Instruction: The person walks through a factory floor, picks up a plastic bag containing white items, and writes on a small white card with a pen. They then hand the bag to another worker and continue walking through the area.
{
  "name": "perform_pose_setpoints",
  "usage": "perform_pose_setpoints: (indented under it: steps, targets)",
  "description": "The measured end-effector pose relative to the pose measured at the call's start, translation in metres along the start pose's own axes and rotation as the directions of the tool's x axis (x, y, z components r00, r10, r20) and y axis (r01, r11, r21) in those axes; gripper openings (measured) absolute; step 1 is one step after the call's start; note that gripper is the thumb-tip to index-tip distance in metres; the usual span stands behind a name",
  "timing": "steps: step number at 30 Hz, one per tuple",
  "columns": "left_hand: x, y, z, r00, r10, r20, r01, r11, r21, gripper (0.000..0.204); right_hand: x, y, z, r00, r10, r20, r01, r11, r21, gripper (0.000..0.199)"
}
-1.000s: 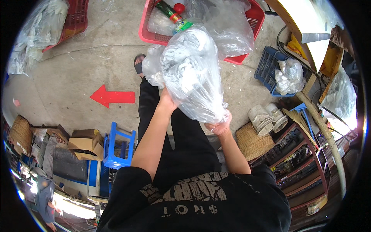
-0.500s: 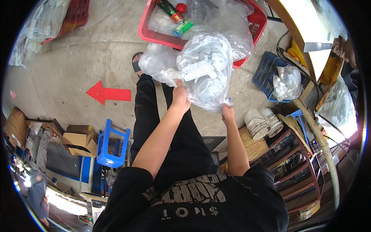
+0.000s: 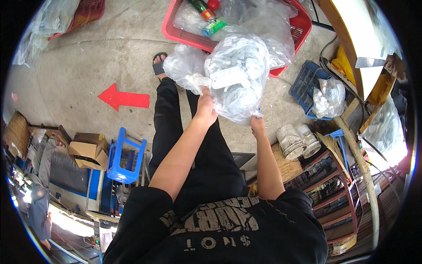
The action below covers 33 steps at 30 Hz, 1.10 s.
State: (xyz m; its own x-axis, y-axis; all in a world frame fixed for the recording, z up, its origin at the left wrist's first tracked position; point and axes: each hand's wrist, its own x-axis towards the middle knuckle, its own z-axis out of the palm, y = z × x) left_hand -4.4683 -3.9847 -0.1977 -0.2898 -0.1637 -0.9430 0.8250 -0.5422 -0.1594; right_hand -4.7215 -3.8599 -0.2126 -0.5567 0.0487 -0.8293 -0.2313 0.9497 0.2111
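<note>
A clear plastic bag [image 3: 239,99] packed with whitish, crumpled plastic and a white label hangs between my hands. My left hand [image 3: 205,108] is closed on its left side, just under a bunched, twisted plastic neck. That neck belongs to a smaller, puffed clear bag [image 3: 182,66] lying against the big one. At the lower right corner my right hand [image 3: 257,126] is closed on the gathered plastic, and a small blue tip sticks up by its fingers. Beyond the bags stands a red plastic basket [image 3: 187,42], which holds clear bags, a dark green can [image 3: 202,9] and a green-and-blue container [image 3: 214,27].
A blue crate [image 3: 303,83] with a white bag stands at the right, near two dirty white buckets [image 3: 290,141]. On the left are a blue stool [image 3: 125,174], an open cardboard box [image 3: 89,149] and a red floor arrow [image 3: 125,98]. A wooden pole [image 3: 362,167] leans at right.
The view has shifted slightly, so the basket and crate sit a little further right. Both hands keep their hold on the big bag, which has moved only a little.
</note>
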Motion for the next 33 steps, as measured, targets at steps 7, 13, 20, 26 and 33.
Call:
perform_pose_setpoints:
  steps: [7,13,20,26,33]
  targets:
    - [-0.001,0.0,0.004,0.999,0.021,-0.027,-0.021,1.0,-0.01,0.055,0.018,0.017,0.003,0.998,-0.026,-0.06,0.027,1.0,0.007,0.03]
    - [-0.003,0.005,0.006,1.0,0.006,-0.009,-0.006,1.0,-0.005,0.054,-0.006,-0.007,0.0,1.0,0.003,-0.021,-0.003,1.0,0.028,0.031]
    - [-0.036,0.05,-0.026,0.971,0.019,-0.237,0.056,0.95,0.308,0.051,-0.03,-0.074,-0.034,0.985,-0.172,0.005,0.139,0.809,0.571,0.027]
    - [-0.108,0.092,-0.022,0.939,0.321,-0.126,-0.134,0.677,0.723,0.041,-0.052,-0.2,-0.084,0.821,-0.507,-0.264,0.57,0.692,0.443,0.022]
    - [-0.204,0.112,0.097,0.849,0.393,0.353,-0.201,-0.378,0.904,0.039,-0.142,-0.256,-0.075,0.5,-0.853,-0.15,0.846,0.443,0.298,0.031]
